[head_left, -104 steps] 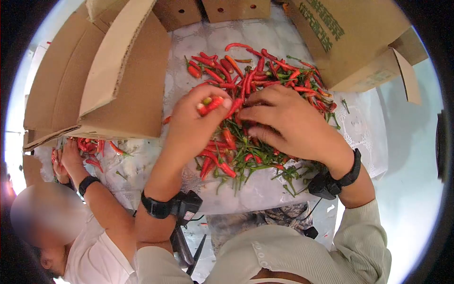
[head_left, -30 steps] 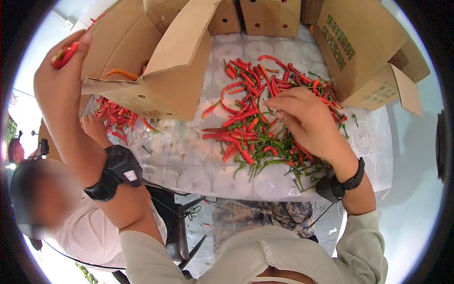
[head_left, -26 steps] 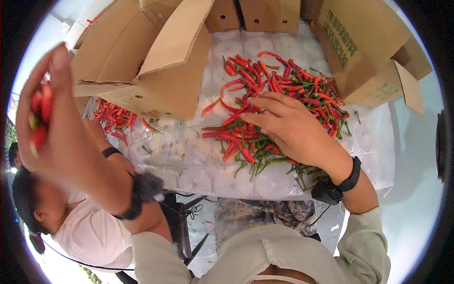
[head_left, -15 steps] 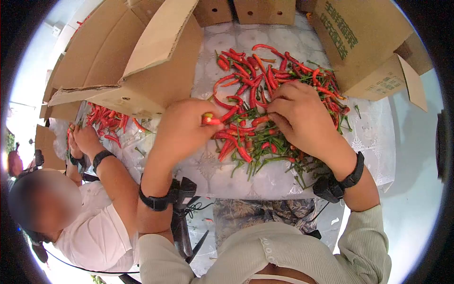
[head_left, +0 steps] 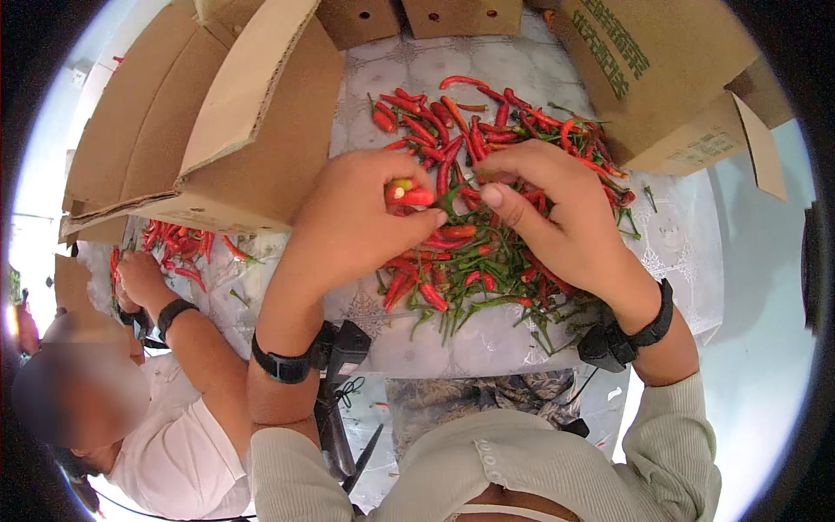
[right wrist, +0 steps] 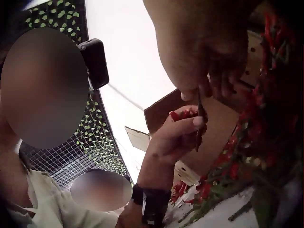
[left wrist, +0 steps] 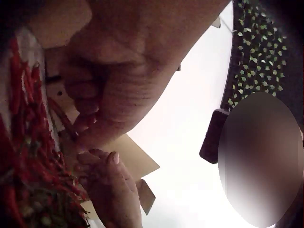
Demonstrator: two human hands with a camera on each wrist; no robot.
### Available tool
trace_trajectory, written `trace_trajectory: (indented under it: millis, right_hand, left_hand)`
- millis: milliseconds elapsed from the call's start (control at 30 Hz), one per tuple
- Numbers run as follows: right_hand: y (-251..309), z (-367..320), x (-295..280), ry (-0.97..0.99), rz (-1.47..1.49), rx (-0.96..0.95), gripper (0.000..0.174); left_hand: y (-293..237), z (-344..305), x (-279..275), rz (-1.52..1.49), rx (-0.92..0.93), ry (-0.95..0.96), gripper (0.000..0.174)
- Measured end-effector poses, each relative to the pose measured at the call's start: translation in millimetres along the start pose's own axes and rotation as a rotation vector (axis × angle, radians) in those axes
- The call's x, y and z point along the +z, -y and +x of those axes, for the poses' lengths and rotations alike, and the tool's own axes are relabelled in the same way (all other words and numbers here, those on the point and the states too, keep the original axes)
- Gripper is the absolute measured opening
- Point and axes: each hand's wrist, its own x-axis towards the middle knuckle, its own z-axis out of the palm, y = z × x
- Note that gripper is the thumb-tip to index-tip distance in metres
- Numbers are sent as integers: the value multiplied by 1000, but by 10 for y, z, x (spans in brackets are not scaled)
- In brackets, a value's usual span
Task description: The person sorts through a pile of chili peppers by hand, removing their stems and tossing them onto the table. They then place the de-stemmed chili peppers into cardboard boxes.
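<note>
Both hands are close together over a pile of red chili peppers (head_left: 435, 291) with green stems on the table. My left hand (head_left: 357, 217) holds a few red chilies (head_left: 413, 198) in its curled fingers, their ends showing past the thumb. My right hand (head_left: 565, 196) faces it, thumb and forefinger pinching at a chili. In the right wrist view, that dark, slim chili (right wrist: 199, 137) runs between the two hands, with the left thumb against it and the right fingertips at its upper end. The left wrist view shows a thin chili (left wrist: 61, 116) beside the left fingers.
An open cardboard box (head_left: 278, 148) stands left of the pile; a printed carton (head_left: 661, 78) stands to the right. More boxes (head_left: 461, 17) line the back. At the left, another person's hand (head_left: 143, 280) works beside a smaller chili heap (head_left: 178, 248) on the plastic-covered table (head_left: 361, 335).
My left hand, raised at the left near the open box about a second ago, has come back over the pile with its chilies. My right hand has turned and moved up to meet it.
</note>
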Motion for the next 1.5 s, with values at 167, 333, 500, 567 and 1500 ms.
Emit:
trace_trajectory:
  millis: [167,333,500,567,1500]
  right_hand:
    - [-10,6,-71,53,179,80,17]
    - [-32,-12,-57,55,390,231,14]
    - [-22,5,-115,176,637,437,17]
    - [-23,15,-130,214,708,472,18]
    - [-99,54,-131,-139,-663,-153,18]
  left_hand:
    - [-157,38,239,-89,150,-150,18]
    - [-91,-16,334,-298,214,-256,19]
    - [-94,-57,268,-338,244,-167,19]
    - [-67,-58,271,-380,270,-149,18]
    - [-168,-236,72,-280,132,-479,18]
